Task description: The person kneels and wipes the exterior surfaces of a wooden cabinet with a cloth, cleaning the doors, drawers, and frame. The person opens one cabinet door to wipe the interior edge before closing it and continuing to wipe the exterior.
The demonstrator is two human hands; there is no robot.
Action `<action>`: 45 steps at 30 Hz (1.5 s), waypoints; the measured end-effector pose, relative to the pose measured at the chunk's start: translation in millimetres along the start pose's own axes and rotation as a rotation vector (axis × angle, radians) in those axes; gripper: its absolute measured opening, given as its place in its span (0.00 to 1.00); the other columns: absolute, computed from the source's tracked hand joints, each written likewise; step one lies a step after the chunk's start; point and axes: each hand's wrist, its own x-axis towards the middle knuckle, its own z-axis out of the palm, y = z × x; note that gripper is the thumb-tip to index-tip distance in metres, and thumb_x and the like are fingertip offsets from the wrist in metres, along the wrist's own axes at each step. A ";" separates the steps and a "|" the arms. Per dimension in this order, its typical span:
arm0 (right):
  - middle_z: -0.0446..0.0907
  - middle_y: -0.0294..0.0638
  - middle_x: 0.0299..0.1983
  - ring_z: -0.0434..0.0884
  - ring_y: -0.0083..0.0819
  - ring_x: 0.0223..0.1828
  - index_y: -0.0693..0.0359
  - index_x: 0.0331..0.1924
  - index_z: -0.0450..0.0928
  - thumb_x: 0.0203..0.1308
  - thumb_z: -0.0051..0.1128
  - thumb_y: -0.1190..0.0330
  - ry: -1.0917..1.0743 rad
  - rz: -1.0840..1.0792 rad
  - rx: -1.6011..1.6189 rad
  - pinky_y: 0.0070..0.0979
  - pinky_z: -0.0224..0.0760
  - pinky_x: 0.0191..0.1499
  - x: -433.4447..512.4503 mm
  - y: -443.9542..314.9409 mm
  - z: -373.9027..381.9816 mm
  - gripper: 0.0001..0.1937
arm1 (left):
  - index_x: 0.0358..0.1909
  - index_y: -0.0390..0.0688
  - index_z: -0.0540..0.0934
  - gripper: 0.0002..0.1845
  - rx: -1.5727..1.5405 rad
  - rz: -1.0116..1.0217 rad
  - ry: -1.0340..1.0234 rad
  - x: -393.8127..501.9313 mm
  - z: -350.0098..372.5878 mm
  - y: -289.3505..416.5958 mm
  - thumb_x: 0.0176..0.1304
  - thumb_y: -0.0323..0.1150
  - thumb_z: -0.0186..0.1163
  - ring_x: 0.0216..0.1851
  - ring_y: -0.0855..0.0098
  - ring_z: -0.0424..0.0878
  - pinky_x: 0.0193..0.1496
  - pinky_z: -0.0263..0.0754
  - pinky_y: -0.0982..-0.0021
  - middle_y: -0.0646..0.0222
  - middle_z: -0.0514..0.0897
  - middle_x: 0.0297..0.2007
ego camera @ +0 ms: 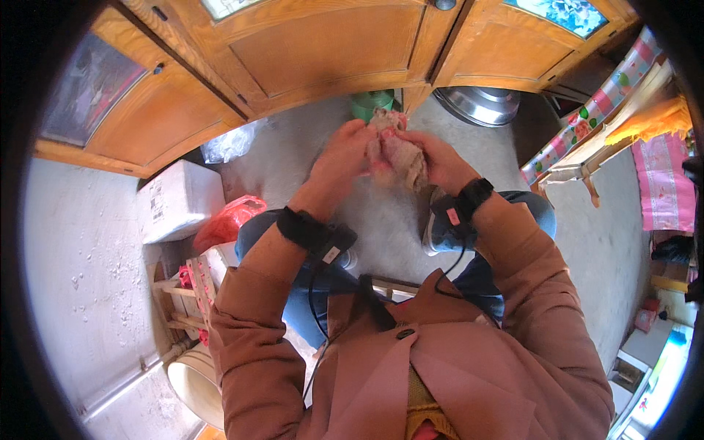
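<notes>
Bunched between my two hands is a crumpled pinkish-beige cloth [404, 159], held out over the floor in front of my knees. My left hand [344, 157] grips its left side, with the fingers partly blurred. Along the right edge, my right hand [443, 162] has hold of the same cloth, thumb on top. Both wrists wear black straps with small devices and cables. Just beyond the cloth, a green plastic container [371, 103] stands on the floor by the cabinet; the cloth and my fingers cover part of it.
Wooden cabinet doors [330, 55] span the far side. A shiny metal basin [484, 104] rests beneath them at right. On the left are a clear plastic bag [231, 144], a white box [181, 201], a red plastic bag [228, 220] and a cream bucket [195, 379]. A table with floral covering [583, 129] stands right.
</notes>
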 end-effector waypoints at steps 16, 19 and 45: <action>0.79 0.43 0.43 0.81 0.37 0.41 0.62 0.47 0.74 0.60 0.59 0.71 0.468 -0.539 0.106 0.36 0.79 0.40 124.1 -88.9 -92.0 0.12 | 0.58 0.38 0.70 0.19 -0.199 0.055 0.089 3.5 -39.6 12.6 0.68 0.35 0.51 0.49 0.69 0.78 0.52 0.72 0.68 0.59 0.80 0.48; 0.79 0.46 0.42 0.81 0.39 0.39 0.65 0.46 0.74 0.54 0.62 0.75 0.777 -0.604 0.036 0.36 0.79 0.39 159.7 -83.7 -75.9 0.15 | 0.58 0.38 0.70 0.19 -0.193 0.060 0.083 -1.4 -39.1 16.0 0.68 0.35 0.51 0.49 0.70 0.78 0.52 0.72 0.69 0.59 0.81 0.48; 0.80 0.43 0.42 0.81 0.40 0.43 0.65 0.47 0.73 0.68 0.44 0.68 0.468 -0.663 0.037 0.37 0.79 0.45 126.9 -110.5 -102.7 0.11 | 0.58 0.38 0.70 0.19 -0.315 0.166 0.188 -5.6 -47.9 16.0 0.68 0.33 0.52 0.47 0.70 0.78 0.50 0.73 0.70 0.59 0.81 0.45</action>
